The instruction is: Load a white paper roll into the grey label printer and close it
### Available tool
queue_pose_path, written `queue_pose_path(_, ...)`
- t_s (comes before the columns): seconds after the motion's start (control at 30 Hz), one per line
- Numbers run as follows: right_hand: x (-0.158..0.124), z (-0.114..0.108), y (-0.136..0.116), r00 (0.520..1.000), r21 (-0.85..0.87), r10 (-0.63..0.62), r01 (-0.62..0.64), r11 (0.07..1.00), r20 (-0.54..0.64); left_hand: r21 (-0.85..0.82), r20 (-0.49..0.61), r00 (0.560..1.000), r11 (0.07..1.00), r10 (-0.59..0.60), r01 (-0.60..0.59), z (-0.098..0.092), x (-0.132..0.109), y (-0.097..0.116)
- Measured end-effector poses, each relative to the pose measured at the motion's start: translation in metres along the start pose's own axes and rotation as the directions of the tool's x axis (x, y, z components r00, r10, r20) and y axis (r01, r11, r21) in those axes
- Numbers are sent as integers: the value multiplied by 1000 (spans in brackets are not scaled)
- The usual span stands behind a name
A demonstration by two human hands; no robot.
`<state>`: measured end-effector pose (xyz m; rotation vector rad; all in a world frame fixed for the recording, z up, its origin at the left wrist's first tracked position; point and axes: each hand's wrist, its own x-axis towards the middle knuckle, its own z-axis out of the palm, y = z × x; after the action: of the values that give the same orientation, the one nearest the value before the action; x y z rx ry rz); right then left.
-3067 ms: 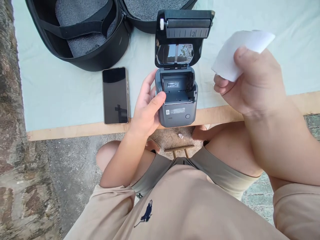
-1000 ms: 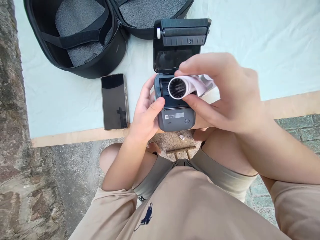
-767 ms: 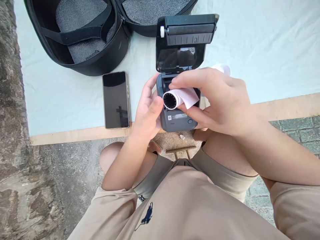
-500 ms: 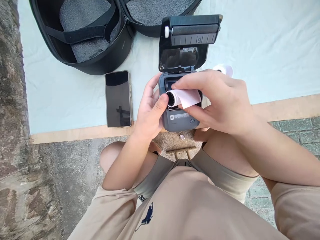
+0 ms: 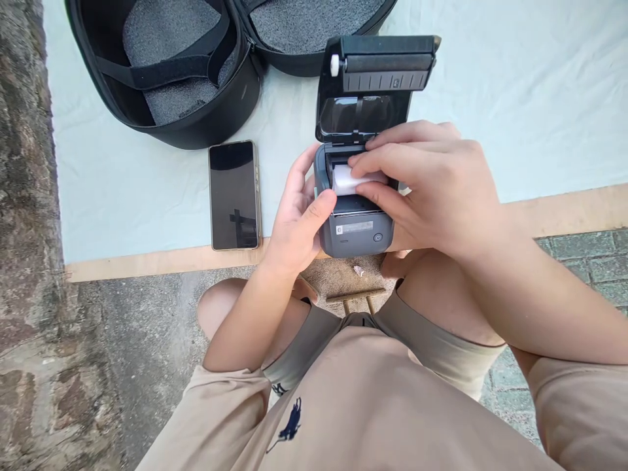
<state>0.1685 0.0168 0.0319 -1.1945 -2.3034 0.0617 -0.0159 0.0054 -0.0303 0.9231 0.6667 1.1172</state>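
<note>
A small dark grey label printer point(image 5: 357, 239) has its black lid point(image 5: 366, 111) flipped up, showing a roller and a white knob. My left hand point(image 5: 301, 219) is closed around the printer's left side, thumb at the front edge of the bay. Inside the open bay lies a white paper roll point(image 5: 345, 180), partly covered by fingers. My right hand point(image 5: 426, 176) reaches in from the right and pinches the roll between thumb and fingertips.
To the left lies a smartphone point(image 5: 234, 196), screen up. An open black zip case point(image 5: 196, 111) with grey foam and a strap stands behind it. A pale cloth point(image 5: 132, 203) covers the table, whose wooden edge point(image 5: 161, 263) runs nearest me.
The paper roll has gone from above the bay, tilted with its hollow end showing, down into the bay. My right hand moved with it; my left thumb came off the roll's end.
</note>
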Motion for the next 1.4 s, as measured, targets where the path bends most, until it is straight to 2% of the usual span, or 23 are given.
queue_pose_path(0.13,0,-3,-1,998,-38,21,-23,999,-52,-1,9,1000,1000,6,-6,0,-1,0)
queue_pose_path(0.23,0,-7,-6,993,-33,-27,23,999,-116,7,5,1000,1000,8,-8,0,-1,0)
queue_pose_path(0.37,-2,-10,-10,989,64,-139,143,988,-58,33,12,1000,999,4,-4,-2,1,1)
queue_pose_path(0.5,-9,-8,-7,953,126,-300,292,948,49,132,53,999,991,-4,-3,-9,4,-2)
queue_pose_path(0.63,-13,-6,-3,944,192,-329,319,928,17,182,76,997,983,-13,-1,-16,5,-8)
queue_pose_path(0.73,-12,-10,-2,966,203,-251,260,944,-71,207,73,997,978,23,-38,-19,5,-13)
queue_pose_path(0.8,-11,-15,0,978,192,-113,146,971,-174,205,87,994,975,71,-87,-20,5,-15)
queue_pose_path(0.87,-8,-19,1,968,204,41,11,979,-249,211,111,988,969,106,-127,-20,6,-16)
queue_pose_path(0.93,-7,-21,2,962,266,146,-82,961,-230,214,157,978,962,135,-168,-19,6,-15)
queue_pose_path(1.0,-5,-22,2,966,330,200,-138,934,-162,207,213,966,959,148,-192,-17,5,-13)
queue_pose_path(1.07,-5,-21,2,962,342,231,-171,924,-144,216,253,960,960,120,-177,-15,4,-10)
queue_pose_path(1.13,-5,-19,3,962,302,198,-136,944,-186,249,257,963,957,84,-150,-13,4,-8)
queue_pose_path(1.23,-6,-17,9,979,232,66,-20,973,-195,267,233,969,952,87,-150,-12,5,-8)
queue_pose_path(1.33,-7,-19,18,997,217,-48,60,974,-61,249,205,975,960,80,-131,-13,5,-8)
queue_pose_path(1.4,-8,-20,22,989,203,-145,140,969,12,250,207,976,962,60,-113,-14,5,-8)
